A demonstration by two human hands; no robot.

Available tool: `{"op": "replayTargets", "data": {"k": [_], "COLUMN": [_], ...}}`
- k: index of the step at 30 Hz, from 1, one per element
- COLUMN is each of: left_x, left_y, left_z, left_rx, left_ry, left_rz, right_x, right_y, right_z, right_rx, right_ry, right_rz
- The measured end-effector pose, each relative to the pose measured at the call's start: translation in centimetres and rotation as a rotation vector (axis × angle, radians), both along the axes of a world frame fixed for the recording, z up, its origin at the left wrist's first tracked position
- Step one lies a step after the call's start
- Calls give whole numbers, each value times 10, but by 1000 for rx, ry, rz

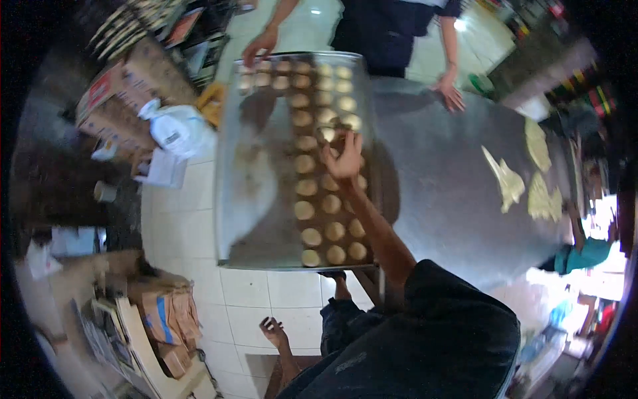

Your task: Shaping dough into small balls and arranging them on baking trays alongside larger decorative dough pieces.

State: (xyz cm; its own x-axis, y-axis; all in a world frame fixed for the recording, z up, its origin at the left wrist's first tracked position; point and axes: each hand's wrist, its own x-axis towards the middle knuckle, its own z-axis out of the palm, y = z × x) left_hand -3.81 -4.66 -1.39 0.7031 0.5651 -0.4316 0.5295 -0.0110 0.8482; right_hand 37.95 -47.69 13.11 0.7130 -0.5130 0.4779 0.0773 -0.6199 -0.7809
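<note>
A large metal baking tray [256, 199] lies in front of me, with rows of pale, round dough pieces [335, 231] along its right half and across its far end. My right hand [343, 159] reaches over these rows, fingers bent and pinched. At its fingertips is a pale dough round [328, 135], slightly blurred and partly covered by the fingers. Low beside my body, away from the tray, hangs my left hand [274, 332], its fingers loosely apart and nothing in them.
Across the tray, a co-worker's hand [260, 45] touches the far left dough pieces; their other hand [450, 93] rests on the metal table [445, 179]. Flat dough scraps [508, 183] lie on its right side. Cardboard boxes [123, 100] and a white plastic bag [179, 130] stand left.
</note>
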Motion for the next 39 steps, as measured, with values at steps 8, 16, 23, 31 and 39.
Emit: {"op": "replayTargets", "data": {"k": [8, 16, 23, 31, 39], "left_x": [29, 21, 24, 16, 12], "left_y": [-88, -291, -579, -639, -539], "left_z": [71, 178, 160, 136, 123], "left_rx": [409, 403, -177, -312, 36], "left_ry": [-187, -585, -44, 129, 69], "left_rz": [-144, -242, -1108, -973, -993], "right_x": [-336, -388, -450, -499, -410], "right_y": [-273, -568, -443, -454, -687], "right_z": [-62, -62, -22, -5, -87], "right_rx": [376, 78, 624, 521, 301], "right_ry": [342, 298, 191, 457, 229], "right_rz": [-781, -887, -487, -142, -578]}}
